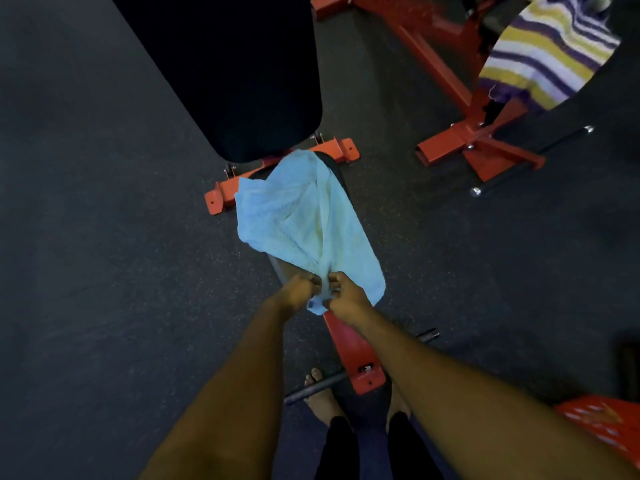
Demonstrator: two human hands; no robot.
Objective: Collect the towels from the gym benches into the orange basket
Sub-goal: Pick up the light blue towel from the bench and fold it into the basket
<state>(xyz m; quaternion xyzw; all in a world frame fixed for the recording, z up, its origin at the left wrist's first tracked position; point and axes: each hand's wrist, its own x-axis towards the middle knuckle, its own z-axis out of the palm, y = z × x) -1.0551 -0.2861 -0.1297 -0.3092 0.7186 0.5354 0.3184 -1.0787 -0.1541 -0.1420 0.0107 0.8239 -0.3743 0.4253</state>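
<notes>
A light blue towel lies draped over the seat of a black-padded gym bench with a red frame. My left hand and my right hand both pinch the towel's near edge, side by side. A striped yellow, purple and white towel hangs over a second bench at the upper right. The orange basket shows partly at the lower right edge, behind my right forearm.
Red bench frames and steel bars stand on the dark rubber floor. A red frame leg with a crossbar runs toward my bare feet. Open floor spreads to the left.
</notes>
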